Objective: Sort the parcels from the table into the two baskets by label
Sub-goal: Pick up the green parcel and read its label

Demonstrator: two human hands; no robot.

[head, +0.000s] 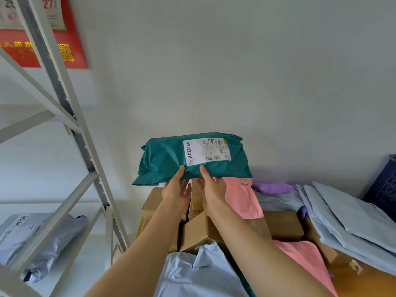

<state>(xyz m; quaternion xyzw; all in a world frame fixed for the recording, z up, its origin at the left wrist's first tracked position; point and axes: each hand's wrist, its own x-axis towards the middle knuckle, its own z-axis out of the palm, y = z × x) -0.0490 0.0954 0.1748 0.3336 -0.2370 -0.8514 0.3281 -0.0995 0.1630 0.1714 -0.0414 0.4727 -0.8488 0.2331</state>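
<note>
Left hand (pixel 175 189) and right hand (pixel 212 187) both grip the teal parcel (pixel 167 157), thumbs on top. Label (pixel 206 151) faces up, wrapper creased.

Soft, even, bright daylight with faint shadows; wide-angle bending at the edges, corners slightly blurred.

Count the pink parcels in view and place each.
2. The far pink parcel lies on the cardboard boxes beside the right hand, which grips the teal parcel; the near pink parcel lies at lower right. Others may be hidden underneath.
</note>
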